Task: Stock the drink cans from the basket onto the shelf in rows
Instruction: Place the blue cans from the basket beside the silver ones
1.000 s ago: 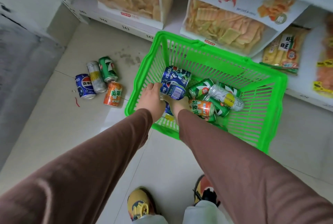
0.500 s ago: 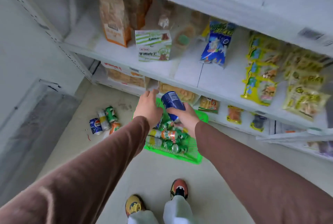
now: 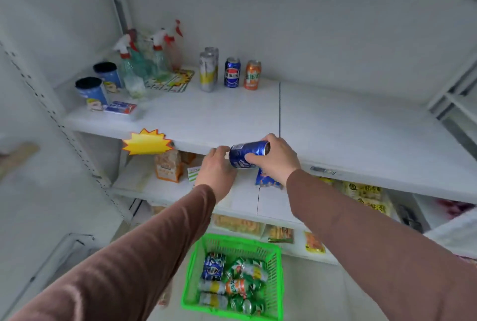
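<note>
— What have you got in your right hand?

— You're gripping a glossy blue metal drink can, a smooth cylinder tipped on its side, its silver top end facing right. Your fingers curl over it and your thumb pinches from below. It hangs just in front of the near edge of the flat white shelf.

— And your left hand?

— Just left of the can, fingers loosely curled at its base end; whether they touch the can, you cannot tell from here. It holds nothing of its own.

— What stands on the shelf already?

— At the far side, upright in a short row: a tall slim silver-and-yellow can with another like it right behind, a blue cola can and an orange soda can, set close together. Left of them are clear plastic spray bottles with red-and-white triggers, and two blue tubs with black lids.

— And the rest of the cans?

— Down on the floor, near you, in the bright green plastic basket with slatted lattice walls. Green, blue, orange and silver cans lie jumbled on their sides inside. A yellow starburst paper tag sticks to the shelf's front edge on the left.
</note>
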{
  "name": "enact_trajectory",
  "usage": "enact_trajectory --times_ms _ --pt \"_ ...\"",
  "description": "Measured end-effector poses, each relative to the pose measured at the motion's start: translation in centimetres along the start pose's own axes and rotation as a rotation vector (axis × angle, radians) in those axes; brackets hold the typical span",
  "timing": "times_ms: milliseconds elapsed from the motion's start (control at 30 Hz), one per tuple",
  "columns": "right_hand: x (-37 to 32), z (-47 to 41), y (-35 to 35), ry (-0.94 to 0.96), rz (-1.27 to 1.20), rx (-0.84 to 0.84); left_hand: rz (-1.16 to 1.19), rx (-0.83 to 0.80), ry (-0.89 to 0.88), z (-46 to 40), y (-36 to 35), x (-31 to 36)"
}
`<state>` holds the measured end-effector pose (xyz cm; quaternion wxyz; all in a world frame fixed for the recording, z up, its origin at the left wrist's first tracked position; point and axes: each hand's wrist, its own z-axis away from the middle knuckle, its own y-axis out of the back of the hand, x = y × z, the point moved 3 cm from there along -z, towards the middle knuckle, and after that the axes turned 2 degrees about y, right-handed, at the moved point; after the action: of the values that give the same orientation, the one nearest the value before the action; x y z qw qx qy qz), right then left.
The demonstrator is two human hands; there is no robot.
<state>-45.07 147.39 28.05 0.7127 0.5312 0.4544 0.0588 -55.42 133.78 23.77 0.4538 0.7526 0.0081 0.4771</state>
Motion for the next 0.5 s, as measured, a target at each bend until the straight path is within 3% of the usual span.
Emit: enact_trajectory --times_ms 167,500 --pt "-1.6 -7.1 2.3 0.025 0.099 0.104 -0.047 0.011 -0.049 -5.5 0.5 1.3" --pt "-2.8 -18.8 -0.6 0.028 0.221 0.075 -0.100 -0.020 0.042 -14.7 0.1 -0.7"
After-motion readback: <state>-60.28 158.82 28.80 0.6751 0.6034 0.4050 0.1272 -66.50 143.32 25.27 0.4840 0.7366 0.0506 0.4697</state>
